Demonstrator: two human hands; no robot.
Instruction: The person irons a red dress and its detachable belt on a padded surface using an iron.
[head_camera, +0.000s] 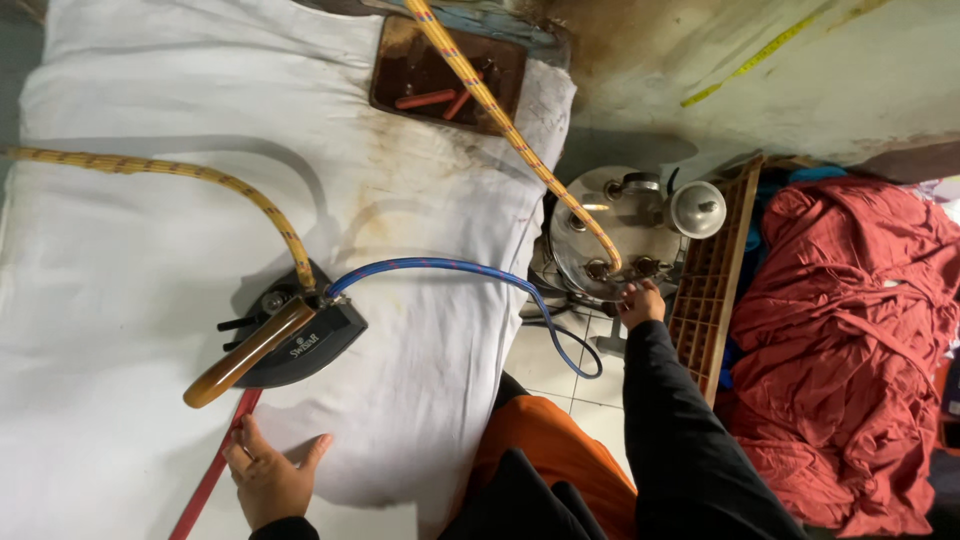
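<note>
Fingers (640, 296) of the right hand (640, 303) curled onto a small knob at the near rim of the round steel boiler (610, 235), pinching or turning it; hard to tell which from above. Left hand (268, 478) flat on the white padded worktop (120, 330), fingers loosely spread, touching the red strip (215, 465) just below the black steam iron (290, 340), holding nothing. Best done with a light grip on the knob only, well away from the bare metal lid and the yellow braided hose (520, 140) joined near it, likely hot. Worth keeping the blue hose (470, 270) slack, the left palm steadying, clear of the iron's sole. Red cloth (850, 340) heaped at the right, well apart.
</note>
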